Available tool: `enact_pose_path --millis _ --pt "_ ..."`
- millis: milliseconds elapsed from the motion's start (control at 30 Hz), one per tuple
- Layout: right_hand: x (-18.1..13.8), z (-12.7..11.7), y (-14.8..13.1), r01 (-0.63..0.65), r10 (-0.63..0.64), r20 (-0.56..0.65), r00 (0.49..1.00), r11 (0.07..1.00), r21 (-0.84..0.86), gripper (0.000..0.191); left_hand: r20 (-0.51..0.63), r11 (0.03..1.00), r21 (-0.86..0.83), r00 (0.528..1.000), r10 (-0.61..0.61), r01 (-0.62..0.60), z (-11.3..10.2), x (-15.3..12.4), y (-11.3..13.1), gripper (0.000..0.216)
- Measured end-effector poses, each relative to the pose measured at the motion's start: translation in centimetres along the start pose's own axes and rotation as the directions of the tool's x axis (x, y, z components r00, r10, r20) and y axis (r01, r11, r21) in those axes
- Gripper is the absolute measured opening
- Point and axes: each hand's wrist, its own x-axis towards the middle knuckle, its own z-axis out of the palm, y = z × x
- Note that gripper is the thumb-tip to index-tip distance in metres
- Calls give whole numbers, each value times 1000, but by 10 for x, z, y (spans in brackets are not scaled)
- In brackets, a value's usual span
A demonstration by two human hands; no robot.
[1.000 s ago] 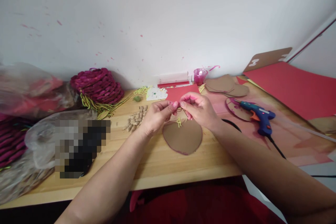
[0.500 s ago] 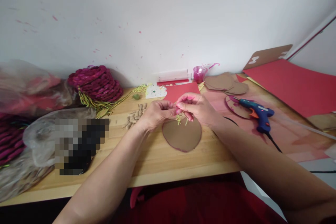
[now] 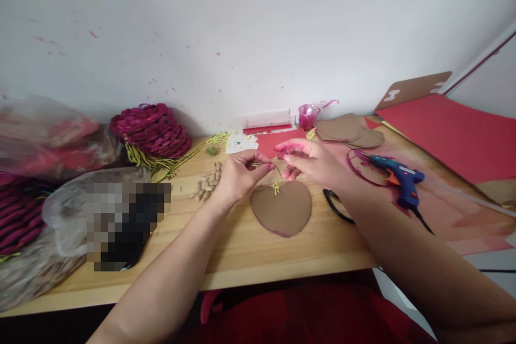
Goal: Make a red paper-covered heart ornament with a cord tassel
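A brown cardboard heart [image 3: 282,208] lies flat on the wooden table [image 3: 242,252], with a short tuft of yellow-green cord [image 3: 276,187] at its top notch. My left hand [image 3: 240,174] hovers just above and left of the notch, thumb and fingers pinched on a thin yellow cord. My right hand [image 3: 310,162] is beside it, to the right, with fingers partly spread; the cord's end runs toward its fingertips, and I cannot make out whether they grip it.
A blue hot glue gun [image 3: 397,177] rests at right on a brown heart, its black cable looping near my right wrist. Brown hearts [image 3: 346,130], red paper [image 3: 451,134], a pink cup [image 3: 307,116], magenta woven stacks [image 3: 153,130], plastic bags [image 3: 48,140] and small beige pieces [image 3: 207,183] surround.
My hands have drawn slightly apart above the heart's notch. The right hand's fingers have opened and lifted, and the cord now stretches between the two hands.
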Motion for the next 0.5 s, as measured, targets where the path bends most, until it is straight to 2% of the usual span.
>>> enact_pose_path --millis 67,133,233,367,500 --pt "0 -1 -1 -71 71 34 997 997 8 23 -60 978 145 985 160 -150 1 0 -1 12" --pt "-1 1 -3 -136 136 90 987 991 -7 19 -79 928 254 950 302 -274 3 -1 -2 6" --pt "-2 3 -3 -179 182 105 978 983 -39 10 -54 864 334 907 418 -378 4 -1 -4 4" --pt "-1 4 -1 -138 140 16 990 988 -68 13 -59 872 327 913 403 -363 4 0 -6 5" --pt "-2 4 4 -5 -4 -52 999 986 -167 13 -74 913 284 942 326 -293 5 0 -6 7"
